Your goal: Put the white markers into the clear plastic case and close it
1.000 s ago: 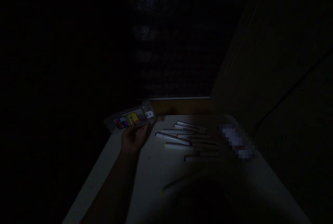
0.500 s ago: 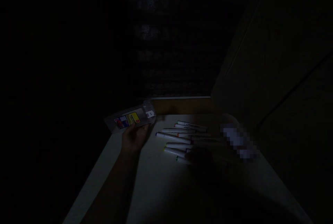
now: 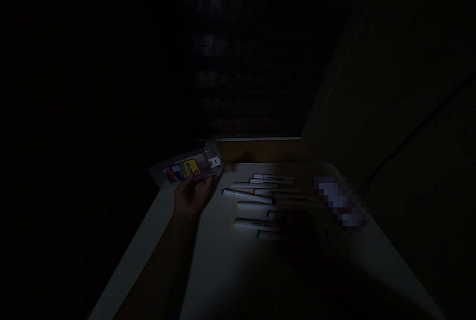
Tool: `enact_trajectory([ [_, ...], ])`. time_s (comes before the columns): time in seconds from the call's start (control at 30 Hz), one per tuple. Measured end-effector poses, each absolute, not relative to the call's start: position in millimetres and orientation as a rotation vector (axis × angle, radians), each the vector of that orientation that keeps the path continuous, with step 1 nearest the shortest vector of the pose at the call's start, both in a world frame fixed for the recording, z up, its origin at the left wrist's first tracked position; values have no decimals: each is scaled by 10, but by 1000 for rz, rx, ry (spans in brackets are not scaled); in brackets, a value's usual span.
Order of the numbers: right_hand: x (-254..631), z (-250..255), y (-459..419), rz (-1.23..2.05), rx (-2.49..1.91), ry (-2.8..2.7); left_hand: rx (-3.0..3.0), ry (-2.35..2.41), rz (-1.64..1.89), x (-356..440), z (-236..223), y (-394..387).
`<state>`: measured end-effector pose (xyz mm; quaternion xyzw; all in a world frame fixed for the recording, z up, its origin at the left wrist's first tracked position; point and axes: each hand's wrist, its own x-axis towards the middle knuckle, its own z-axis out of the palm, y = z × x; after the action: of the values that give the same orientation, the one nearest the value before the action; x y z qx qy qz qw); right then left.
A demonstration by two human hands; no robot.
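Note:
The room is very dark. My left hand (image 3: 190,198) is closed around a clear plastic marker case (image 3: 174,161), tilted over the table's far left edge. A yellow and blue label (image 3: 181,170) shows on its side, and a white tab (image 3: 214,162) is at its right end. Several white markers (image 3: 249,194) with coloured ends lie roughly side by side on the table. Deep in shadow, my right hand (image 3: 297,228) is over the right ends of the nearest ones, among them a yellow-ended marker (image 3: 253,223) and a green-ended marker (image 3: 269,234). Its fingers are lost in the dark.
The white table (image 3: 215,260) has rounded far corners. A blurred-out pale item (image 3: 340,203) lies near its right edge. Behind the table runs a brown strip (image 3: 260,151) below a dark ribbed surface. On the right stands a dark wall (image 3: 409,87) with a cable (image 3: 420,126).
My right hand has come in from the near side to the markers, and the yellow-ended marker now lies among them. It has shifted slightly nearer since half a second ago. My left hand stays still.

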<state>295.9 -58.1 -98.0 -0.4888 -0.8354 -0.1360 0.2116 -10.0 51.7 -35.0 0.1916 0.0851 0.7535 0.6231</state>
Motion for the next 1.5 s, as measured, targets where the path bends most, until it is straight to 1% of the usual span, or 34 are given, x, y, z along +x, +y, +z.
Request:
enact_trajectory([
  [0.13, 2920, -847, -554, -305, -1395, -2312, 424, 179, 1720, -92, -344, 514],
  [0.27, 2622, -399, -418, -165, -1263, -2137, 421, 191, 1713, -65, -298, 488],
  [0.33, 2383, -151, -257, 20, -1151, -2078, 429, 200, 1706, -57, -285, 477],
  [0.43, 2028, 110, 60, 426, -1028, -1929, 443, 219, 1695, -53, -292, 467],
  [0.5, 1848, 184, 250, 563, -954, -1809, 448, 241, 1686, -47, -305, 459],
  [0.57, 1731, 193, 370, 619, -906, -1786, 454, 276, 1659, -31, -317, 446],
  [0.73, 1632, 109, 412, 577, -894, -1873, 559, 341, 1494, 50, -319, 412],
  [0.83, 1653, 98, 410, 548, -920, -1866, 627, 302, 1465, 86, -306, 405],
  [1.03, 1922, 228, 498, 449, -1012, -1832, 628, 286, 1564, 40, -284, 424],
  [1.2, 2147, 368, 516, 294, -1034, -1793, 745, 467, 1600, 22, -362, 483],
  [1.33, 2129, 431, 472, 205, -984, -1838, 776, 597, 1668, 60, -390, 483],
  [1.5, 1947, 416, 350, 144, -939, -1901, 685, 539, 1697, 48, -324, 471],
])
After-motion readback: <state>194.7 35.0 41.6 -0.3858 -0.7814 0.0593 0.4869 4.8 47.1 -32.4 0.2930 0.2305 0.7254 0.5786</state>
